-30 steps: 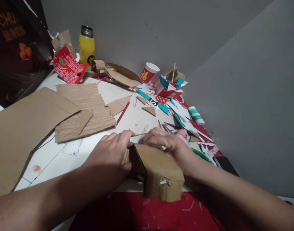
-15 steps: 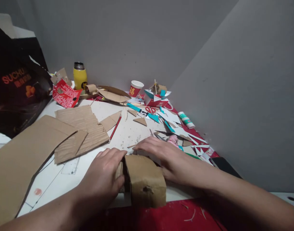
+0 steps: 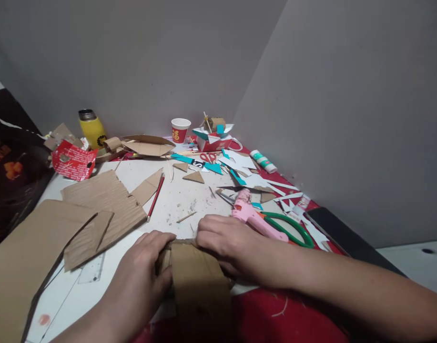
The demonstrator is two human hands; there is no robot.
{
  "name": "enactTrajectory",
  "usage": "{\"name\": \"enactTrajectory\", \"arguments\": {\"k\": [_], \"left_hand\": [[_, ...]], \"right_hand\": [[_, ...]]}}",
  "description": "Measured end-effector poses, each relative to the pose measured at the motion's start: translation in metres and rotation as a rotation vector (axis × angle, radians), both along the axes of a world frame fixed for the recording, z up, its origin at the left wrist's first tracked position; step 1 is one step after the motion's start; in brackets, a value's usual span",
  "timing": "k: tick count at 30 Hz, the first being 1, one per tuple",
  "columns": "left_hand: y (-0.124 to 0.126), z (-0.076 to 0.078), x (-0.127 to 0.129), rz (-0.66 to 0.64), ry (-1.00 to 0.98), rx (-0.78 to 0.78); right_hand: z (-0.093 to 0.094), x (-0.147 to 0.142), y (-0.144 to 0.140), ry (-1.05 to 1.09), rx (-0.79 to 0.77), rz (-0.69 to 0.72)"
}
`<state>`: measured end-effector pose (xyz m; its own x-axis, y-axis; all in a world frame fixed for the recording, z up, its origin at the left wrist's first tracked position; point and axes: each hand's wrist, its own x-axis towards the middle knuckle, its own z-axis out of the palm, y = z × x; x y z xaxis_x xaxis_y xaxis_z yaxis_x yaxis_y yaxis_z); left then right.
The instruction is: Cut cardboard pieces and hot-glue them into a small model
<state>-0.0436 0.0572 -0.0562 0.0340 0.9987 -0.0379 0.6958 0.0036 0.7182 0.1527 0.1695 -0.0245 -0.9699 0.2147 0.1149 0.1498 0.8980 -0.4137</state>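
A folded brown cardboard piece (image 3: 200,286) lies at the near edge of the white table (image 3: 175,195). My left hand (image 3: 141,281) grips its left side, thumb pressed against the fold. On the piece's far right edge my right hand (image 3: 225,240) presses down with fingers curled over the top. A pink glue gun (image 3: 248,214) and green-handled scissors (image 3: 293,231) lie just beyond my right hand.
Large cardboard sheets (image 3: 35,247) and a corrugated piece (image 3: 100,202) cover the left. A red pencil (image 3: 155,197), a yellow flask (image 3: 91,128), a red paper cup (image 3: 180,130), a glue stick (image 3: 263,161), paper scraps and a dark phone (image 3: 343,233) lie around. Grey walls enclose the corner.
The view has tilted up and rightward, so things sit lower and further left. The folded cardboard now lies flatter and lower, both hands still on it. The glue gun and scissors have come into sight.
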Motion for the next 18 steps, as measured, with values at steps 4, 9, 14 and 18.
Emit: {"name": "enactTrajectory", "arguments": {"k": [4, 9, 14, 18], "left_hand": [[0.004, 0.004, 0.002, 0.004, -0.002, -0.022], [0.008, 0.007, 0.004, -0.009, 0.016, -0.01], [0.007, 0.006, 0.003, 0.0, 0.021, 0.007], [0.004, 0.004, 0.003, 0.037, -0.078, 0.005]], "right_hand": [[0.004, -0.001, -0.002, -0.043, 0.034, 0.011], [0.006, -0.002, -0.004, -0.056, 0.057, 0.047], [0.004, -0.004, -0.002, -0.029, -0.025, 0.077], [0.014, -0.003, 0.0, -0.087, -0.102, 0.017]]}}
